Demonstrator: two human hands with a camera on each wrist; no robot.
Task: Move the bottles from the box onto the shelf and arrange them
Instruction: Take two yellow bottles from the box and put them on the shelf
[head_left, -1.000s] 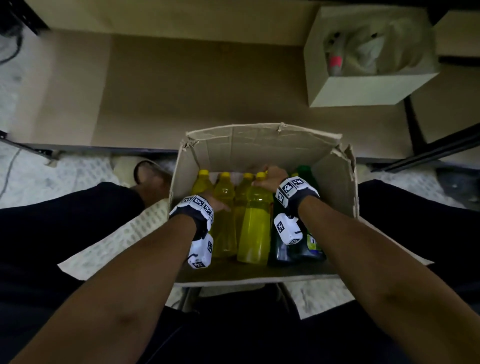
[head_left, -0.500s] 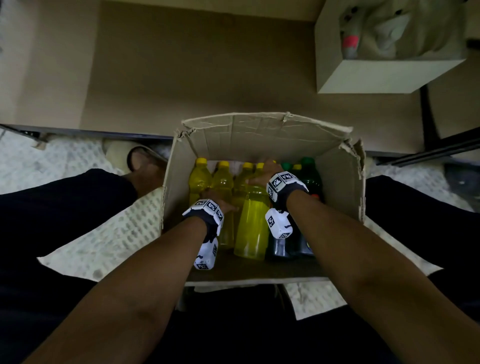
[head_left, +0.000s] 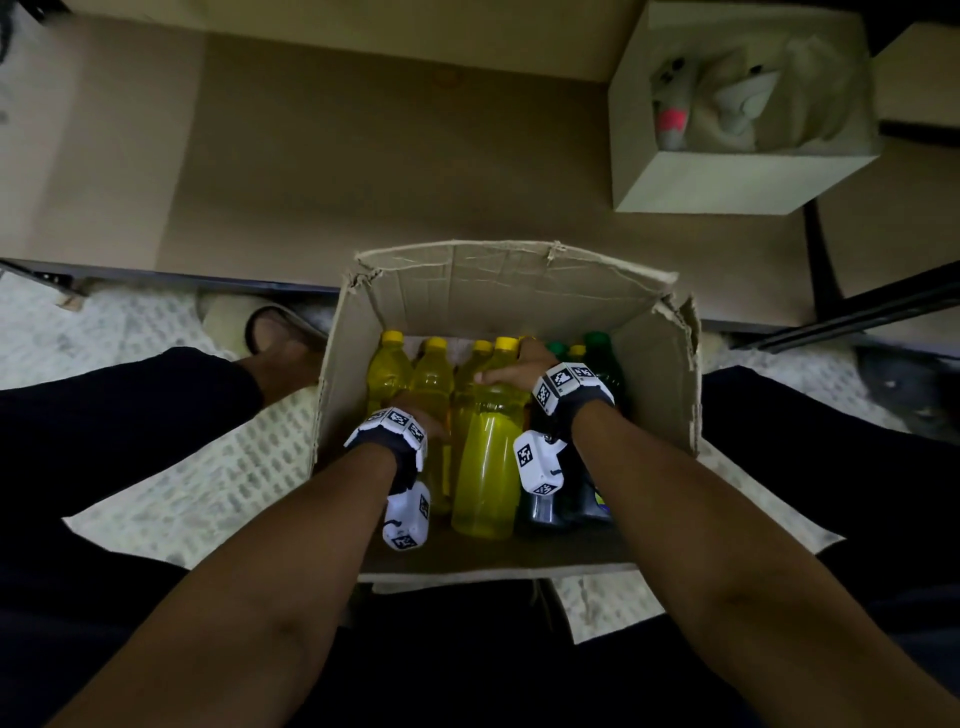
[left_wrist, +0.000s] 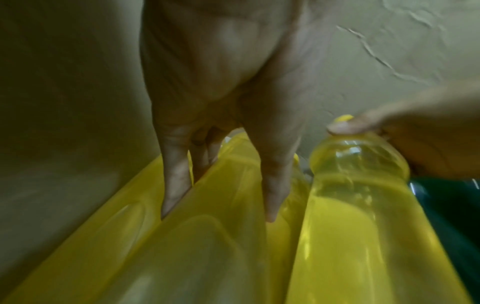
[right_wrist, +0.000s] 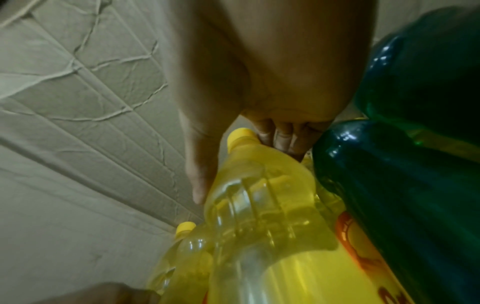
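Observation:
An open cardboard box (head_left: 509, 291) stands between my knees with several yellow bottles and a few dark green bottles (head_left: 602, 358) upright in it. My left hand (head_left: 421, 415) reaches down at the box's left; its thumb and fingers (left_wrist: 176, 185) straddle a yellow bottle (left_wrist: 221, 236) and grip it. My right hand (head_left: 511, 366) grips the shoulder of the tall yellow bottle (head_left: 488, 467) in the middle, thumb on one side and fingers (right_wrist: 283, 142) curled behind its neck below the yellow cap (right_wrist: 240, 133). The green bottles (right_wrist: 389, 185) press against that bottle's right side.
The brown shelf board (head_left: 363, 171) lies just beyond the box, bare on its left and middle. A pale carton (head_left: 737, 176) with white items stands on it at the far right. My slippered foot (head_left: 270, 338) is left of the box, on a patterned floor mat (head_left: 171, 467).
Both hands have stayed inside the box. The left hand has sunk a little lower round its yellow bottle, and the right hand has kept its hold on the tall yellow bottle.

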